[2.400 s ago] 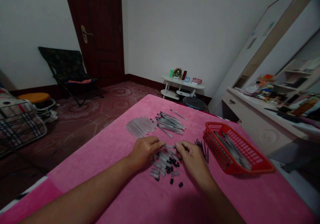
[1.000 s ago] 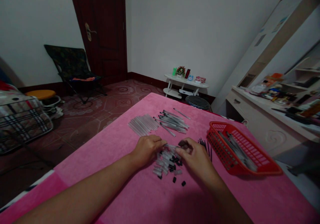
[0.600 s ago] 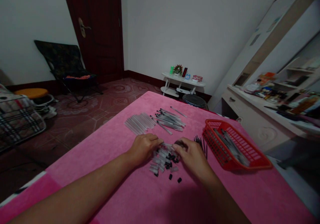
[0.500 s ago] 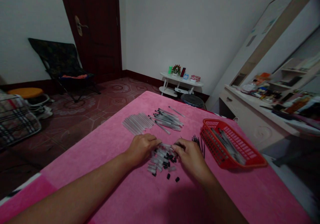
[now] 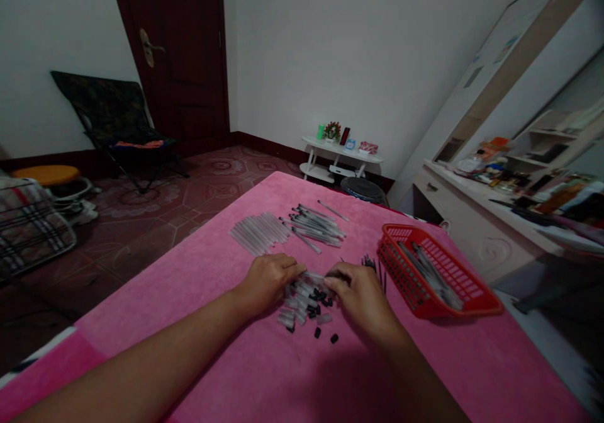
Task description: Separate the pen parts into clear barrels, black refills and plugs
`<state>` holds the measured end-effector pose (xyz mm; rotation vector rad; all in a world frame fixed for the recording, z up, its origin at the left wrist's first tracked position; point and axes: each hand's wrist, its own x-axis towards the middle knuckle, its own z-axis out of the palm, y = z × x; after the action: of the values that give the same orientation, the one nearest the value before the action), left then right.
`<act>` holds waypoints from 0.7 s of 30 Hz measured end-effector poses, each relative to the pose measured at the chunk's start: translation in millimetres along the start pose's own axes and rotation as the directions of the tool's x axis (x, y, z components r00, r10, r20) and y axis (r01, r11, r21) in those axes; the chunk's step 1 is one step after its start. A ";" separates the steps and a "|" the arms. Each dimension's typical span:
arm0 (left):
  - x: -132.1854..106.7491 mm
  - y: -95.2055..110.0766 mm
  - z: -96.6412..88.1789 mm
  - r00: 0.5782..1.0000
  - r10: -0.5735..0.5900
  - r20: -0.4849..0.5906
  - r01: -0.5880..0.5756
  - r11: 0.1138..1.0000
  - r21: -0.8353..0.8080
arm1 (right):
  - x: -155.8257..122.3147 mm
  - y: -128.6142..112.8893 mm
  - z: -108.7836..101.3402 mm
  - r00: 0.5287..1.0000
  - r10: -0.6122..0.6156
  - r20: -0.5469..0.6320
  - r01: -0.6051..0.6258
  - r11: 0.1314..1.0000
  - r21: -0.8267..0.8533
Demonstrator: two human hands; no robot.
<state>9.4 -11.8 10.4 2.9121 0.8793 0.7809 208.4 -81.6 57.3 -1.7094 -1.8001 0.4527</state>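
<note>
My left hand [image 5: 271,279] and my right hand [image 5: 358,287] are both closed, fingertips pinching opposite ends of a clear pen barrel [image 5: 314,276]. Below them lies a heap of clear pen caps [image 5: 295,302] with small black plugs [image 5: 321,297] scattered among and in front of it. Beyond my left hand, clear pen barrels [image 5: 258,231] lie side by side in a row. To their right sits a pile of pens with dark tips [image 5: 317,225]. Thin dark refills [image 5: 375,267] lie just past my right hand, partly hidden by it.
A red plastic basket [image 5: 436,306] holding more pens stands at the right on the pink cloth [image 5: 226,360]. A cluttered dresser [image 5: 495,215] is beyond it. Further off are a small white shelf [image 5: 316,172], a folding chair [image 5: 108,111] and a door [image 5: 184,51].
Almost nothing differs. Both hands keep their pinch in nearly the same place, and the whole view has shifted very slightly.
</note>
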 end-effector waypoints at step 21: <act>2.1 -1.7 -0.8 0.995 -0.057 0.084 0.059 0.998 -0.010 | 2.1 18.9 -13.4 0.990 0.009 0.141 0.026 0.969 -0.244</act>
<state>9.7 -9.3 11.8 2.8703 0.9428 0.6526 231.6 -79.7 56.0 -1.8755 -2.0357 0.3673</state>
